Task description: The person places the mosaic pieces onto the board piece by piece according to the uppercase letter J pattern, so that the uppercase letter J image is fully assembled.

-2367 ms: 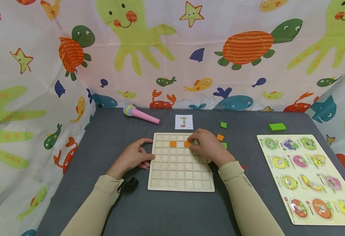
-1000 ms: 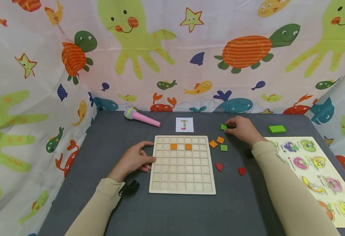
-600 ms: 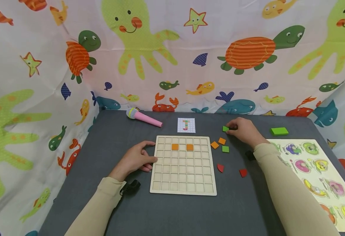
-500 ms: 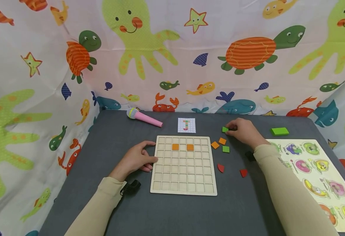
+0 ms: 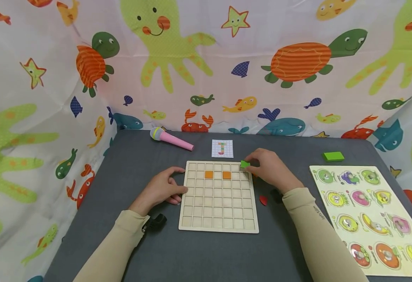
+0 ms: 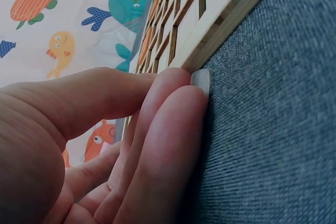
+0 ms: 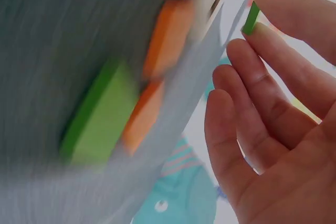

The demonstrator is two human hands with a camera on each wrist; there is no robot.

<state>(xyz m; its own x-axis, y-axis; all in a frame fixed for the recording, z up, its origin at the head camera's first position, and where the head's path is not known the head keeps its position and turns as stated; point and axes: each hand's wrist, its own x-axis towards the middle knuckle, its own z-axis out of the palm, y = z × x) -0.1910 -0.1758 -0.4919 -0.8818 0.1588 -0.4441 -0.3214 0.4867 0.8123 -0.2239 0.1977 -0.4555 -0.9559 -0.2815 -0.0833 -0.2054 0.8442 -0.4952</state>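
In the head view, my right hand (image 5: 271, 168) pinches a small green square tile (image 5: 244, 164) between thumb and fingertips, over the upper right corner of the wooden grid board (image 5: 219, 232). The right wrist view shows this green tile (image 7: 253, 17) edge-on, the other fingers loosely bent. My left hand (image 5: 160, 187) touches the board's left edge with its thumb and fingers; close up, its fingertips (image 6: 176, 124) lie against the board's side (image 6: 231, 22). Two orange tiles, one left (image 5: 209, 174) and one right (image 5: 226, 175), sit in the second row with one cell between them.
A J pattern card (image 5: 222, 149) and a pink toy microphone (image 5: 174, 140) lie behind the board. Loose orange (image 7: 168, 38) and green (image 7: 100, 114) tiles lie by the right hand, with a red piece (image 5: 263, 200) nearer. Rightward are a green block (image 5: 333, 156) and fruit puzzle (image 5: 333, 182).
The right hand first left the right orange tile on the board and went right to the green tile. It has since lifted that tile leftward over the board. The left hand stays put.
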